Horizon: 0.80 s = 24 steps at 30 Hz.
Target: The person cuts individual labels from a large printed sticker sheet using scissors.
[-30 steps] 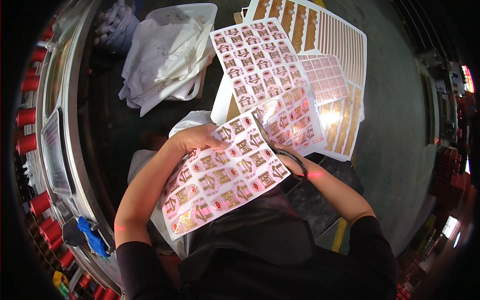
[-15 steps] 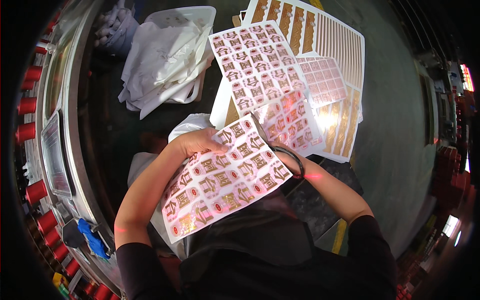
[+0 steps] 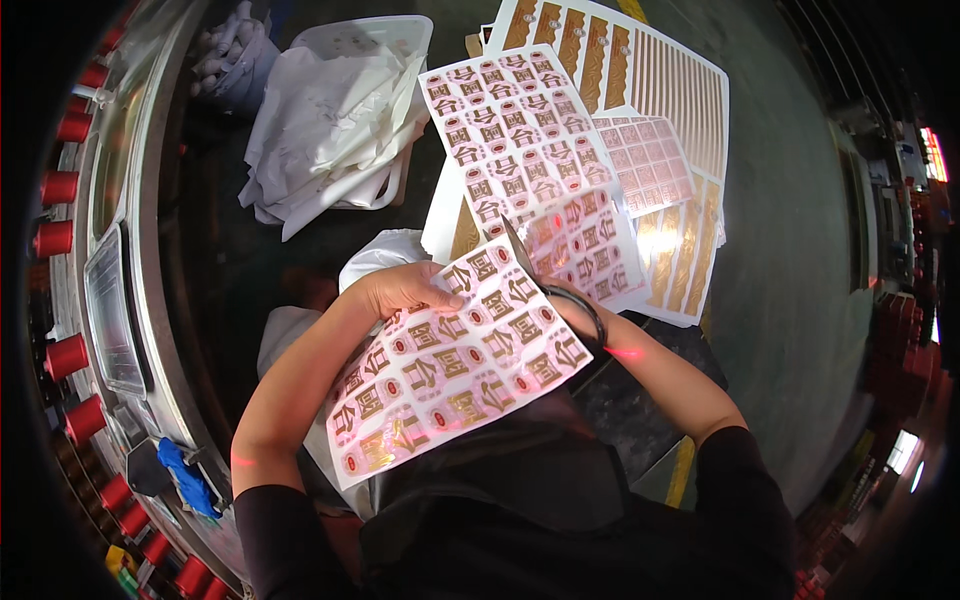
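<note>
Printed sheet (image 3: pixel 460 370) near centre; left hand (image 3: pixel 412 290) pinches its 11 o'clock edge, thumb on top. Right hand (image 3: pixel 575 316), at the sheet's 2 o'clock, grips black-handled scissors (image 3: pixel 594 312) (fingers mostly hidden), blade at the edge. More printed sheets (image 3: pixel 685 90) piled at 1 o'clock.

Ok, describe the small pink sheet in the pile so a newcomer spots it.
Beyond the right hand lies a spread pile of printed sheets. Just right of its long patterned sheet is the small pink sheet. Unlike its neighbours, it carries an even grid of pink blocks.
</note>
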Each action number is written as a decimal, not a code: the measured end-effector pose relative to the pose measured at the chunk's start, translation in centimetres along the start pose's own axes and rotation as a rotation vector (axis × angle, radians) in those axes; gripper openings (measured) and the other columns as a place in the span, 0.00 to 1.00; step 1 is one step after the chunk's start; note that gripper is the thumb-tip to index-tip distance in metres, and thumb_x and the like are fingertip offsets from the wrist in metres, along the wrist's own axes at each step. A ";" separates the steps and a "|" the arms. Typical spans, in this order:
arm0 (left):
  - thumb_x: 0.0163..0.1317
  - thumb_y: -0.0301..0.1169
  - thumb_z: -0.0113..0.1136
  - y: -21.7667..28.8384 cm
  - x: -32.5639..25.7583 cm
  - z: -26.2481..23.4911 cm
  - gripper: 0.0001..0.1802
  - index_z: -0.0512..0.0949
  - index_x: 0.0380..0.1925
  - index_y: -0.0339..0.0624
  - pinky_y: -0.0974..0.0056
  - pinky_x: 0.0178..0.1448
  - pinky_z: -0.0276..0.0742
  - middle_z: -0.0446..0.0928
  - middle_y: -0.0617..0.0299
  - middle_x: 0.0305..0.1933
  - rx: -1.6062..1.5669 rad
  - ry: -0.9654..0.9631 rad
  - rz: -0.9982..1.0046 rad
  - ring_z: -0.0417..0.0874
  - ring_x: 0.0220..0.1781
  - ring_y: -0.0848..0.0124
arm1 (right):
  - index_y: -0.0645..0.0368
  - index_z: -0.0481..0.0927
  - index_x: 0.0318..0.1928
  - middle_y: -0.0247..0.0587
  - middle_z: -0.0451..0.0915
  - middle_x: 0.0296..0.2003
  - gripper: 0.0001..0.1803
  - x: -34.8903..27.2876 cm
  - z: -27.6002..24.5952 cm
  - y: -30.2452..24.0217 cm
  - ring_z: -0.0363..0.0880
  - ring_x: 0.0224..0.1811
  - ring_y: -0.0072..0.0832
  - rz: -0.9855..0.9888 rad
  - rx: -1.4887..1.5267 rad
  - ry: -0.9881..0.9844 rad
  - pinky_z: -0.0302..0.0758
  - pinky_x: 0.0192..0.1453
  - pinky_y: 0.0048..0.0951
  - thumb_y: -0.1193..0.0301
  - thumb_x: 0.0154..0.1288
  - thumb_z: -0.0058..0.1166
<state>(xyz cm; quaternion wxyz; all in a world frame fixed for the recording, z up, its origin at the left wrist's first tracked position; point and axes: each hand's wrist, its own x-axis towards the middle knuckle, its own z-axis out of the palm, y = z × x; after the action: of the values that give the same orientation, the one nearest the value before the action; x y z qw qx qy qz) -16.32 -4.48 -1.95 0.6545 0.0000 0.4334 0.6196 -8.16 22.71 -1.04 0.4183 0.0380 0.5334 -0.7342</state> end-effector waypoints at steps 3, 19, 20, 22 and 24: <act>0.49 0.32 0.70 0.4 0.0 0.5 0.18 0.77 0.37 0.34 0.75 0.37 0.72 0.78 0.66 0.29 0.031 0.047 0.022 0.76 0.29 0.79 | 0.66 0.72 0.53 0.39 0.78 0.45 0.20 -0.1 -0.2 -0.5 0.75 0.46 0.19 -0.026 0.003 0.007 0.72 0.50 0.24 0.65 0.66 0.45; 0.49 0.32 0.69 0.4 0.1 -0.4 0.27 0.74 0.48 0.32 0.70 0.43 0.76 0.79 0.60 0.37 0.019 0.057 -0.006 0.79 0.36 0.74 | 0.65 0.75 0.50 0.41 0.79 0.44 0.20 2.4 -0.2 -1.4 0.77 0.43 0.22 -0.123 -0.180 -0.012 0.72 0.49 0.26 0.66 0.63 0.44; 0.49 0.32 0.69 0.4 0.4 -0.7 0.26 0.74 0.48 0.32 0.70 0.44 0.75 0.79 0.60 0.38 0.034 0.055 -0.006 0.79 0.36 0.74 | 0.65 0.76 0.49 0.41 0.80 0.43 0.19 2.5 -0.4 -0.9 0.77 0.43 0.22 -0.141 -0.224 0.022 0.72 0.49 0.26 0.66 0.63 0.44; 0.50 0.32 0.68 0.9 0.6 -0.6 0.25 0.74 0.48 0.33 0.70 0.43 0.75 0.79 0.61 0.37 0.034 0.050 -0.001 0.79 0.35 0.75 | 0.65 0.76 0.49 0.41 0.80 0.42 0.19 2.6 -0.3 -0.5 0.77 0.42 0.22 -0.112 -0.212 0.109 0.72 0.48 0.27 0.66 0.62 0.46; 0.49 0.31 0.68 1.1 0.7 -1.2 0.25 0.74 0.47 0.33 0.70 0.43 0.76 0.79 0.60 0.37 0.065 0.071 -0.053 0.79 0.35 0.75 | 0.64 0.76 0.49 0.40 0.80 0.43 0.19 2.8 -0.2 -0.4 0.77 0.44 0.22 -0.110 -0.139 0.087 0.72 0.49 0.26 0.65 0.62 0.45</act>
<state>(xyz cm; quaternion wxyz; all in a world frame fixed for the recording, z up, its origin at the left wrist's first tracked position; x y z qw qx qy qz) -18.05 -4.28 -2.53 0.6543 -0.0121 0.4762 0.5873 -10.25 21.32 -2.24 0.3552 0.0116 0.6021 -0.7150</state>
